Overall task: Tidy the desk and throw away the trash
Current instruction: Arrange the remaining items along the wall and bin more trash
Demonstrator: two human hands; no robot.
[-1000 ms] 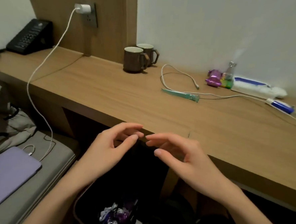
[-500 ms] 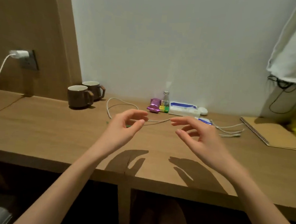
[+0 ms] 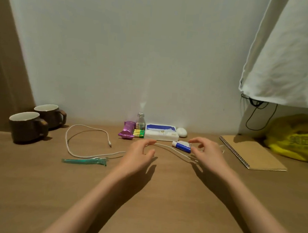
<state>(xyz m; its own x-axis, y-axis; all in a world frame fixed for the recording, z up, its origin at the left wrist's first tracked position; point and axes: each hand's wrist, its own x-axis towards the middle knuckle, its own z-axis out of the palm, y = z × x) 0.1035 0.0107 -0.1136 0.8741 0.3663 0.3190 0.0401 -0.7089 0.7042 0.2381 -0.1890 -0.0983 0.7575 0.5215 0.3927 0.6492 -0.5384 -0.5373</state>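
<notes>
Left hand [image 3: 138, 156], fingers [image 3: 148, 142] loosely curved and released, gripping nothing, poised just above the wooden tabletop [image 3: 37, 190]. Right hand [image 3: 207, 154] beside it, fingers [image 3: 196, 141] likewise relaxed and empty, close to a blue-and-white tube [image 3: 182, 146]. A white cable [image 3: 86, 155] trails across the tabletop under both hands; whether either touches it cannot be told. Left of the hands lies a teal plastic wrapper [image 3: 84, 161]. Against the wall sit a purple wrapper [image 3: 128, 132], batteries [image 3: 138, 133] and a tissue pack [image 3: 160, 134]. Two brown mugs [image 3: 28, 126] stand far left; a spiral notebook [image 3: 251, 154] and yellow bag [image 3: 296, 137] lie right.
</notes>
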